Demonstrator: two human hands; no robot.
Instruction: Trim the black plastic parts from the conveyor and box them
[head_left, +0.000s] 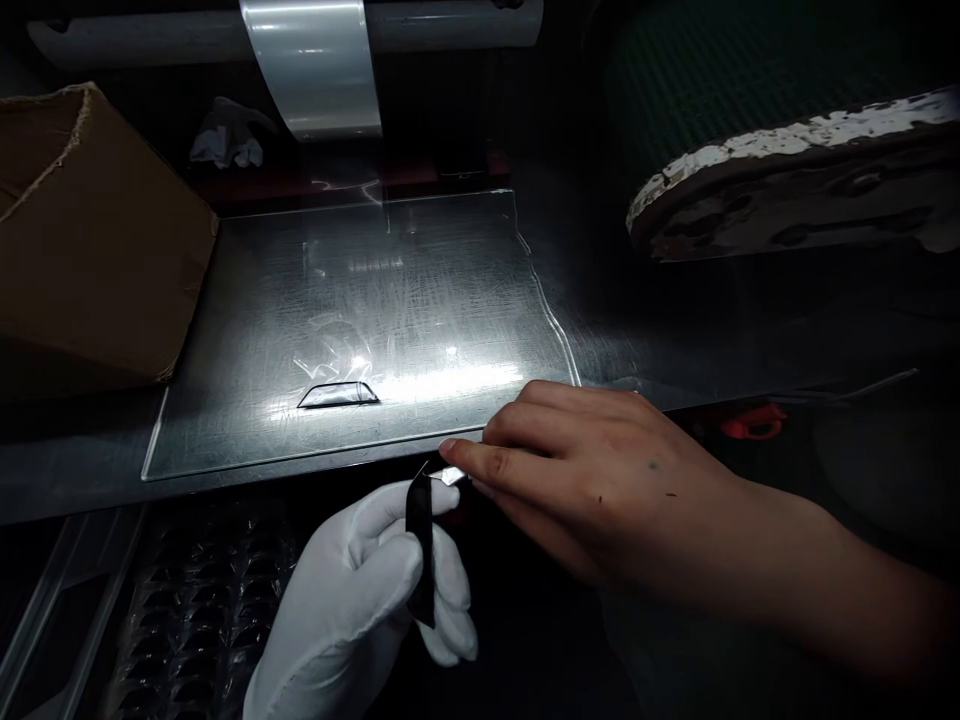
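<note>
My left hand (pixel 367 590), in a white glove, pinches a small glossy black piece (pixel 421 550) between thumb and fingers and holds it upright. A craft knife (pixel 452 477) is in my bare right hand (pixel 585 470), its handle mostly hidden under the fingers. The short pale blade points left and meets the top end of the black piece; whether it cuts in I cannot tell. Just beyond my hands, a thin trapezoid of clear film with a black outline (pixel 337 395) lies on a scratched clear sheet (pixel 247 300).
At the left stands an open cardboard box (pixel 97 260). A strip of clear film (pixel 315 70) hangs from a roller bar (pixel 457 25). Below left lies a plastic tray (pixel 202 610) of dark curved parts. A ribbed green object (pixel 742 70) is at upper right, a red item (pixel 754 422) lower.
</note>
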